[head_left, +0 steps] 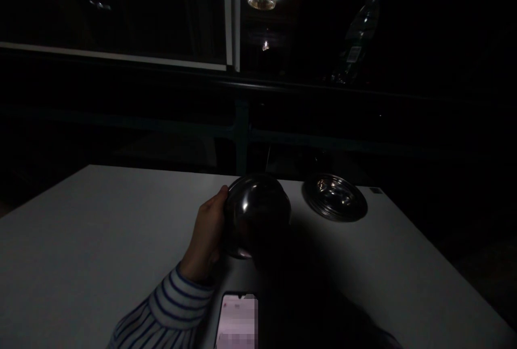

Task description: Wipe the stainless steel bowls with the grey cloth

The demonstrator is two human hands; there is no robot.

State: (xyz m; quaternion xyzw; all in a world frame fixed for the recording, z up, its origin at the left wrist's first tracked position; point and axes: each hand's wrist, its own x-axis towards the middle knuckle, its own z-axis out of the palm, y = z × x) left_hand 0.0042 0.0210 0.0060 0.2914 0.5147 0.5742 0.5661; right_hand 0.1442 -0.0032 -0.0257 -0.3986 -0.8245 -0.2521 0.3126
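In my left hand (207, 230), a shiny round metal bowl (256, 198) is tilted above the white table, the thumb near its upper left rim. The fingers behind it are mostly hidden. My right hand (270, 244) and sleeve are a nearly black shape in front of the bowl's lower right part. Its fingers are lost in the dark, and whether they touch the metal cannot be made out. To the right, a stack of metal dishes (337, 196) rests near the table's far edge. A phone (236, 323) with a lit screen lies below the bowl, partly covered by the dark arm.
The white table (121, 230) ends in a far edge just beyond the bowl and the stack. Behind it are a dark railing (242, 139) and a window frame (232, 20). A clear plastic bottle (359, 36) stands at upper right. The room is very dim.
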